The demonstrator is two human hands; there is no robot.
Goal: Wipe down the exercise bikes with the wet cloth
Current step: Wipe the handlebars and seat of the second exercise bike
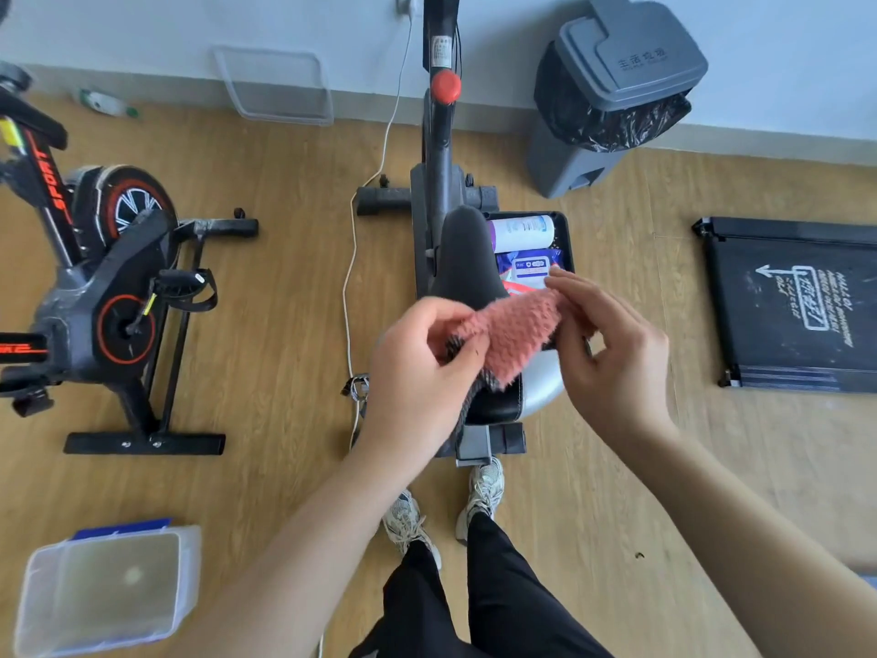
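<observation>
A fluffy pink cloth (517, 332) with a grey underside is stretched between both hands above the black saddle (467, 258) of the grey exercise bike (439, 149) straight ahead. My left hand (417, 368) pinches its left end between thumb and fingers. My right hand (612, 344) holds the right end with curled fingers. A second bike (109, 277), black with red trim and the word SPORT, stands at the left.
A black tray (567, 230) beside the saddle holds a white bottle (522, 232) and a wipes pack (531, 268). A grey bin (612, 92) stands by the wall, a folded treadmill (797, 306) lies right, a clear tub (104, 591) sits lower left. A white cable (351, 258) runs along the wooden floor.
</observation>
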